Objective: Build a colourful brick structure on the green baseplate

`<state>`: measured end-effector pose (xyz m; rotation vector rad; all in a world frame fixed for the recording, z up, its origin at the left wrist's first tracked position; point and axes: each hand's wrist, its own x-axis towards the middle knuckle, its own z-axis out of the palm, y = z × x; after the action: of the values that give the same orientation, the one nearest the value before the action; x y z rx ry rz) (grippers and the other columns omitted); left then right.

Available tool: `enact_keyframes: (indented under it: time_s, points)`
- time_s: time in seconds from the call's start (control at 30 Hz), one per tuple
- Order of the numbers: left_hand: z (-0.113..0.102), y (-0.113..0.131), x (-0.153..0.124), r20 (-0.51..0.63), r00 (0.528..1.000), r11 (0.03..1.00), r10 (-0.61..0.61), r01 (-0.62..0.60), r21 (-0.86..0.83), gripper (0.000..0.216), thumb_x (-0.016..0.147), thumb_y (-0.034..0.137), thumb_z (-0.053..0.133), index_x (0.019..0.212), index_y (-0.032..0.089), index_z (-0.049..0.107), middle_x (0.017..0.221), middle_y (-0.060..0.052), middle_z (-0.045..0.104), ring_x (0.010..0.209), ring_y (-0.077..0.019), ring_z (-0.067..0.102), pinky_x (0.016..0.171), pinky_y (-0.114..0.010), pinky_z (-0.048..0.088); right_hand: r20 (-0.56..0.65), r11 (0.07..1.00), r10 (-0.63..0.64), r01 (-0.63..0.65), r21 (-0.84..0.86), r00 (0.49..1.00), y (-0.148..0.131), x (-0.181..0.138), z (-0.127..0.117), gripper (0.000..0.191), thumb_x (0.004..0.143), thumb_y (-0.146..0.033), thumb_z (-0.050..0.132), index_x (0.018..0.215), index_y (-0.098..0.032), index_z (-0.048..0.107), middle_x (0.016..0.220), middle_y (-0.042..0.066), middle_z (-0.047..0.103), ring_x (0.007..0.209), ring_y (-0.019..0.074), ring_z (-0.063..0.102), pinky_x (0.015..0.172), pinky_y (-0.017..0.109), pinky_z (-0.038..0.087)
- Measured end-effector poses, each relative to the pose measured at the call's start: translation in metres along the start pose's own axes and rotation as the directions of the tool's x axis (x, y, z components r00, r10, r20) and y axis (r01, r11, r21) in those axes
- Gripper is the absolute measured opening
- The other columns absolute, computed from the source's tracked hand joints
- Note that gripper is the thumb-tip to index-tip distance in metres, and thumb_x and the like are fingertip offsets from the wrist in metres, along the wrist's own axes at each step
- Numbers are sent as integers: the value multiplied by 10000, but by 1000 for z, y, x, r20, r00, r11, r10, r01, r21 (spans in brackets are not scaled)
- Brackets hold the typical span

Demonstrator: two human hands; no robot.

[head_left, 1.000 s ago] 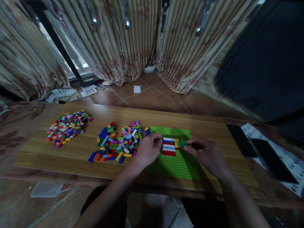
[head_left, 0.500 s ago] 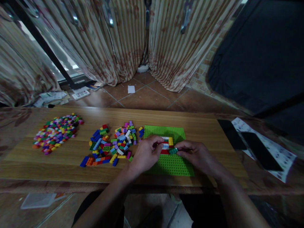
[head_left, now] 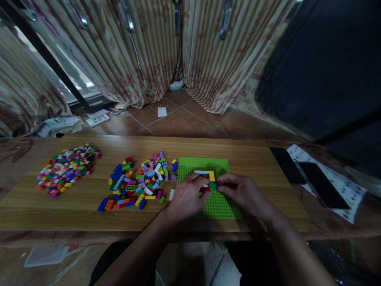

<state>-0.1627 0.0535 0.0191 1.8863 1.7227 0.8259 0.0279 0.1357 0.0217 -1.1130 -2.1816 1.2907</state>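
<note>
Right hand (head_left: 244,194) pinching green brick (head_left: 212,185), left hand (head_left: 187,197) clasping brick stack (head_left: 205,173) — green baseplate (head_left: 222,209).

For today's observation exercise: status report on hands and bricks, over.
Left hand resting on brick stack. Right hand pinching dark green brick at the stack, on green baseplate. Loose bricks apart, to the left.
</note>
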Motion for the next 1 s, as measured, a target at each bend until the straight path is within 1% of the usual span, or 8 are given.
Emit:
enact_keyframes:
  time_s: [0.07, 0.13, 0.3, 0.47, 0.67, 0.83, 1.0]
  points:
    - [1, 1, 0, 4, 1000, 1000, -9, 9, 14, 149, 859, 221, 552, 970, 216, 650, 1004, -49, 633, 900, -184, 615, 779, -280, 488, 50, 1000, 0, 0, 7, 999, -1, 0, -1, 181, 811, -320, 644, 957, -221, 686, 918, 23, 736, 855, 191, 683, 779, 334, 520]
    - [2, 0, 0, 3, 1000, 999, -12, 12, 37, 156, 876, 237, 538, 981, 211, 650, 996, -52, 635, 896, -184, 616, 781, -284, 487, 73, 1000, 3, -5, 24, 997, -4, -1, -2, 177, 814, -339, 641, 937, -222, 690, 896, 17, 733, 836, 184, 673, 754, 318, 509]
    - [13, -3, -1, -45, 999, 994, 16, -11, 107, 174, 915, 272, 504, 957, 207, 660, 958, -42, 639, 885, -177, 616, 780, -287, 481, 81, 999, 43, -44, 11, 996, -9, -1, -1, 150, 817, -348, 632, 821, -207, 683, 749, -4, 693, 706, 152, 622, 656, 274, 456]
    - [22, -3, -1, -102, 994, 984, 31, -13, 177, 214, 937, 277, 468, 929, 208, 670, 912, -39, 635, 863, -172, 613, 764, -285, 472, 97, 998, 67, -68, 9, 993, -7, 0, 0, 140, 816, -332, 628, 776, -201, 659, 672, -23, 640, 625, 128, 556, 609, 259, 407]
    - [21, 0, -1, -107, 994, 981, 17, 4, 195, 213, 938, 257, 466, 941, 210, 674, 907, -38, 632, 852, -167, 610, 748, -278, 462, 40, 996, 79, -80, 24, 996, -9, 2, 5, 176, 803, -362, 642, 747, -195, 652, 660, -24, 627, 626, 125, 549, 597, 248, 392]
    - [21, 0, -1, -103, 994, 977, 26, -4, 215, 243, 948, 284, 446, 895, 209, 671, 877, -36, 626, 818, -160, 602, 714, -268, 446, -17, 987, 156, -155, 51, 988, -11, 3, 14, 172, 805, -343, 606, 729, -189, 621, 549, -40, 580, 502, 107, 515, 514, 236, 361]
    - [19, 0, -2, -96, 995, 982, 17, 2, 188, 261, 952, 271, 423, 894, 208, 669, 871, -35, 623, 801, -160, 606, 697, -269, 445, -29, 979, 192, -190, 71, 981, -13, 4, 17, 170, 782, -341, 611, 709, -188, 611, 535, -40, 579, 472, 101, 519, 483, 227, 359]
